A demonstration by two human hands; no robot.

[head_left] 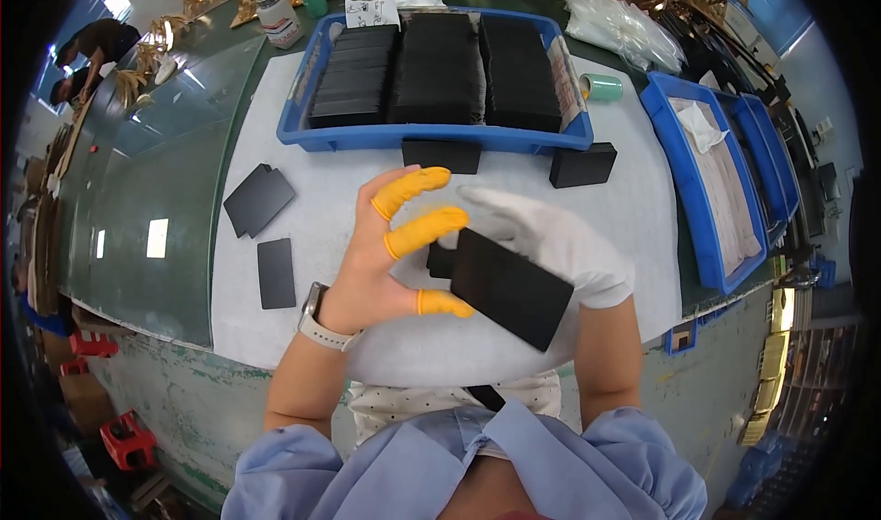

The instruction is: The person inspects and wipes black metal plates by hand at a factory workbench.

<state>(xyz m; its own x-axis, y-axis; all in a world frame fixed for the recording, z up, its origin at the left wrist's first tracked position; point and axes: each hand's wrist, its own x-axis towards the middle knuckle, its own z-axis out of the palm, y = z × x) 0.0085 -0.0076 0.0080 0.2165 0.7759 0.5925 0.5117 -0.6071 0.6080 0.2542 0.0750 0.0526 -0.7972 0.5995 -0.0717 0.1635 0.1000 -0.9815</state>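
Note:
My right hand point(551, 240), in a white glove, grips a flat black rectangular card point(509, 288) over the white mat. My left hand point(390, 254) wears orange finger cots on thumb, index and middle finger. Its fingers are spread, and the thumb tip touches the card's lower left edge. A second small black piece point(440, 261) shows just behind the card, partly hidden. A watch sits on my left wrist.
A blue tray point(431, 137) holds three stacks of black cards at the back. Two black boxes point(583, 164) lie in front of it. Two flat black cards point(259, 199) lie at left on the white mat point(321, 327). More blue trays point(697, 208) stand at right. People work at far left.

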